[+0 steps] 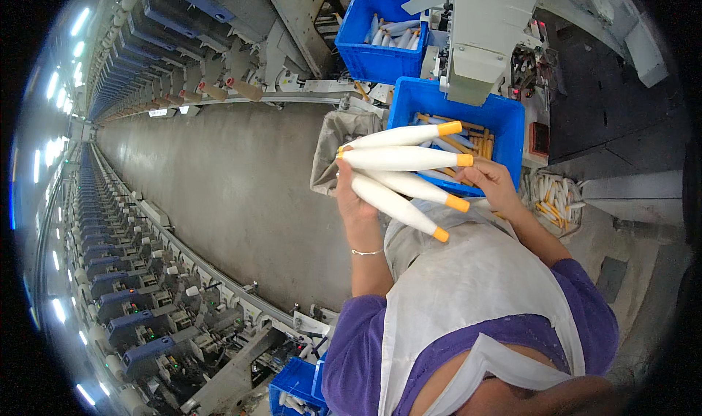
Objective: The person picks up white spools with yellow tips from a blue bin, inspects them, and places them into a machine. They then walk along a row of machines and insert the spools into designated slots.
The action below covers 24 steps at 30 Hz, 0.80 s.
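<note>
My left hand [352,196] is closed round one end of several yarn bobbins [406,158], wound with white yarn on orange tubes. They fan out to the right, orange tips outward. At the tip of the second bobbin from the top, my right hand [491,185] has its fingers curled against the orange end; its fingertips are partly hidden. Under the bobbins stands a blue crate [508,112] holding orange tubes and white bobbins.
A second blue crate [380,61] with bobbins stands farther back, beside a grey machine head [479,43]. A grey cloth bag [329,152] hangs left of the near crate. At right, a sack of bobbins [559,200] sits on the floor. Spinning machines [139,299] line the aisle.
</note>
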Available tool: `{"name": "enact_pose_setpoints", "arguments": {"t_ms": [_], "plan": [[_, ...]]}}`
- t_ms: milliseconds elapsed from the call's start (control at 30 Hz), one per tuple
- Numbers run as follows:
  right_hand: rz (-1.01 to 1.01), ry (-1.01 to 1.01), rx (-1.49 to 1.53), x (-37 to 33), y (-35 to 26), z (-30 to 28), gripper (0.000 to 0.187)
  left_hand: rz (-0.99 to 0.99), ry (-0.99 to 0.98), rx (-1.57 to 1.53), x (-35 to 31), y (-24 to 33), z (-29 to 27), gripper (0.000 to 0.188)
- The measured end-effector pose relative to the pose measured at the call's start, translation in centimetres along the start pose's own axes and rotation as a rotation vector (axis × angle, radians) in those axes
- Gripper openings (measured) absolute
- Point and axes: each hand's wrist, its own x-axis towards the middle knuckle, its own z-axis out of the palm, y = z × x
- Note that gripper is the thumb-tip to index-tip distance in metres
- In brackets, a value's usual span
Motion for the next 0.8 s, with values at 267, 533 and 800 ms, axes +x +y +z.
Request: {"name": "enact_pose_setpoints", "arguments": {"t_ms": [267, 533, 800], "plan": [[-0.072, 0.314, 0.358, -1.7, 4.0, -5.7, 0.018, 0.128, -0.012, 0.084, 1.1, 2.1, -0.9, 0.038], [-0.361, 0.915, 1.128, -14.8, 18.3, -32.5, 0.02, 0.171, -0.037, 0.008, 1.8, 4.2, -2.7, 0.037], [0.048, 0.662, 0.271, -10.3, 15.8, -23.8, 0.041, 0.164, -0.032, 0.037, 1.7, 3.5, -1.6, 0.033]]}}
